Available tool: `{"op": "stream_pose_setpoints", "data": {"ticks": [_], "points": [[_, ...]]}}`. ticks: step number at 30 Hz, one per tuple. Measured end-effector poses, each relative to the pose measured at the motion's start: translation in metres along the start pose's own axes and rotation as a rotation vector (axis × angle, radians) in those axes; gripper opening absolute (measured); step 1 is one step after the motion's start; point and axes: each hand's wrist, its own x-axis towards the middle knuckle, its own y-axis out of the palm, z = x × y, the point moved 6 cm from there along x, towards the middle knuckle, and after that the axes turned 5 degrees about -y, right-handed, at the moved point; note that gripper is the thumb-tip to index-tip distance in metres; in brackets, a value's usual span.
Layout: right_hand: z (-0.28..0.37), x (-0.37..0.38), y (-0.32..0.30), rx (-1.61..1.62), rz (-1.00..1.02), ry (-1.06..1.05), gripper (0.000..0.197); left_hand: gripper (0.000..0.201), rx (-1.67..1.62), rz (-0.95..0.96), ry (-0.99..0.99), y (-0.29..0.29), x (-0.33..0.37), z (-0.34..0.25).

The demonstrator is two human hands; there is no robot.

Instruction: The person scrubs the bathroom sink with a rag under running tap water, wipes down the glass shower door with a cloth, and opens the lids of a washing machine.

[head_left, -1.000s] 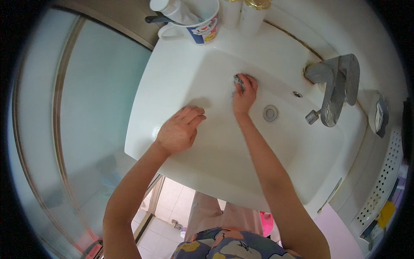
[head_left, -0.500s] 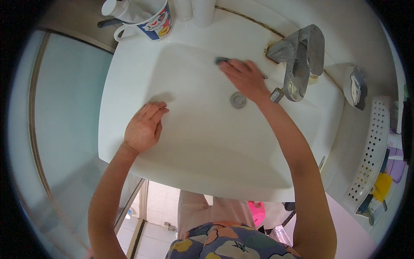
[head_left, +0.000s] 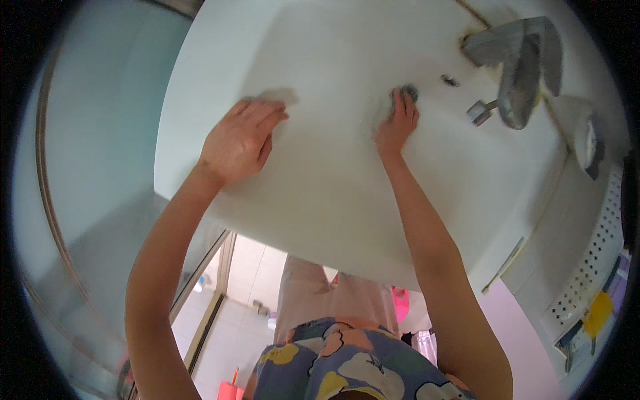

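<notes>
A white washbasin (head_left: 320, 193) fills the middle of the view. My right hand (head_left: 397, 125) is in the bowl, its fingers closed over a small dark grey-green scouring pad (head_left: 411, 91) pressed against the basin's surface. The pad's exact shape is mostly hidden by the fingers. On the left side of the basin lies my left hand (head_left: 239, 143), holding nothing, its fingers stretched out and slightly bent. The drain does not show. A grey metal tap (head_left: 523, 77) reaches over the basin to the right of my right hand, and the overflow hole (head_left: 450, 81) sits between them.
A glass panel (head_left: 113, 113) stands along the left. A soap dish (head_left: 590, 147) and a white perforated basket (head_left: 590, 260) with a yellow item (head_left: 598, 315) line the right wall. Below the basin, floor tiles and a pink object (head_left: 400, 304) show.
My right hand, with the scouring pad, has moved across the bowl toward the drain area. The view has shifted, so the cup at the back left is gone from sight. My left hand stays on the basin's left side.
</notes>
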Motion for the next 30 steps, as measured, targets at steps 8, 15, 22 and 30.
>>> {"op": "stream_pose_setpoints", "data": {"ticks": [8,15,22,30], "points": [[0.166,-0.03,0.04,0.708,0.202,-0.205,0.053,0.044,-0.051,0.035,-0.075,0.0,0.0,0.017],[0.146,-0.082,0.009,0.588,0.951,-0.618,0.051,0.043,-0.016,0.041,-0.07,0.006,-0.005,0.038],[0.008,-0.106,-0.094,-0.004,1.111,-0.553,0.055,0.036,-0.035,0.052,-0.112,-0.004,-0.013,0.051],[-0.004,-0.048,-0.073,-0.199,0.679,-0.394,0.065,0.035,-0.004,-0.002,-0.051,-0.002,-0.008,0.037]]}}
